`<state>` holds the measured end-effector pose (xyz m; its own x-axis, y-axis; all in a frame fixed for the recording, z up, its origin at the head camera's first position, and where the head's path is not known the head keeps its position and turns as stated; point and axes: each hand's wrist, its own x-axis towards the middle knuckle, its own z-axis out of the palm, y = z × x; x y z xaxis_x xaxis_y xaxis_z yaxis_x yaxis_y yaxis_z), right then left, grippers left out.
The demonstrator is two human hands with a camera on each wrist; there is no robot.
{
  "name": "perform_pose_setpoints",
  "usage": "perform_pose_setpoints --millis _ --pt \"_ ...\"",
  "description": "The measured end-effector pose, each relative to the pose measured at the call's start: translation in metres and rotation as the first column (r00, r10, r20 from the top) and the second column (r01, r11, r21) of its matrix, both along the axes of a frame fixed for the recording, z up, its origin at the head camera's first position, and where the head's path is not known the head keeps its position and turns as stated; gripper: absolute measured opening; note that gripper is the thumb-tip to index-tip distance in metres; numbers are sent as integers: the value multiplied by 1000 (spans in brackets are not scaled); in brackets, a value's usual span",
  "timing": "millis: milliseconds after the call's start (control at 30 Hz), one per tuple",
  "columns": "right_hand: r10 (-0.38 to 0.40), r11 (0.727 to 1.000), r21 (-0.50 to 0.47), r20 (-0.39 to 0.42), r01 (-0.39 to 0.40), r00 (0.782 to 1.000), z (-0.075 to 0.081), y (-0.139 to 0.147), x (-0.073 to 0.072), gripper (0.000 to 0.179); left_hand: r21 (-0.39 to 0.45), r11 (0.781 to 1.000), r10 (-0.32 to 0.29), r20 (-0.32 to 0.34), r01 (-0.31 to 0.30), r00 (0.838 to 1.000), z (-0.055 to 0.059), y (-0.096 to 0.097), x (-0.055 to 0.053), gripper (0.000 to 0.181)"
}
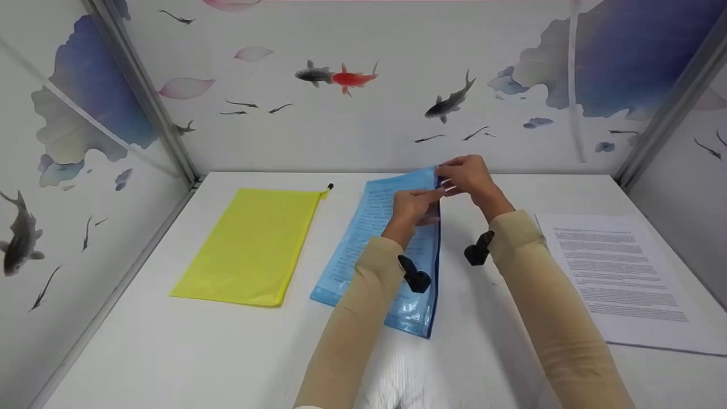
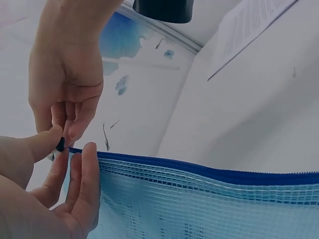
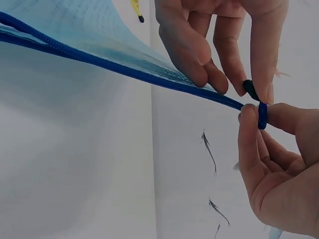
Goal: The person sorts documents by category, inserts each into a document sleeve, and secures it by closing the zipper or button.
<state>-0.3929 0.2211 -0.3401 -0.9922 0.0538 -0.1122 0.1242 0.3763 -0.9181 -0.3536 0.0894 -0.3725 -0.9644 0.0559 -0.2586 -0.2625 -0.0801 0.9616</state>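
A translucent blue zip pouch (image 1: 372,218) lies in the middle of the table, its right edge raised, with a printed sheet showing through it. Along that edge runs a dark blue zipper (image 2: 214,174). My left hand (image 1: 412,207) pinches the zipper's black pull tab (image 3: 250,89) between thumb and forefinger, near the far corner. Just beyond it, my right hand (image 1: 468,175) pinches the blue end of the zipper tape (image 3: 262,115). In the wrist views the fingertips of both hands are close together at this corner.
To the left lies a flat yellow zip pouch (image 1: 247,244) with a black pull at its far right corner. Printed papers (image 1: 619,272) rest at the table's right side. A white back wall (image 1: 363,136) with painted fish rises behind the table.
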Motion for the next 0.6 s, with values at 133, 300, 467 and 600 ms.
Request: perform_pose_setpoints --millis 133,300,467,600 --pt "-6 1000 0 6 6 1000 0 0 2 40 73 997 -32 26 30 999 -3 -3 0 18" --pt "-31 999 -23 35 32 999 -1 -2 2 41 120 991 -56 49 49 997 -4 -5 -2 21" --pt "-69 996 -46 27 70 997 -1 -5 3 39 148 988 -44 65 33 997 -7 -2 1 19" --pt "-84 995 -50 9 85 996 -1 -6 3 40 160 987 -30 80 17 996 -8 2 5 19"
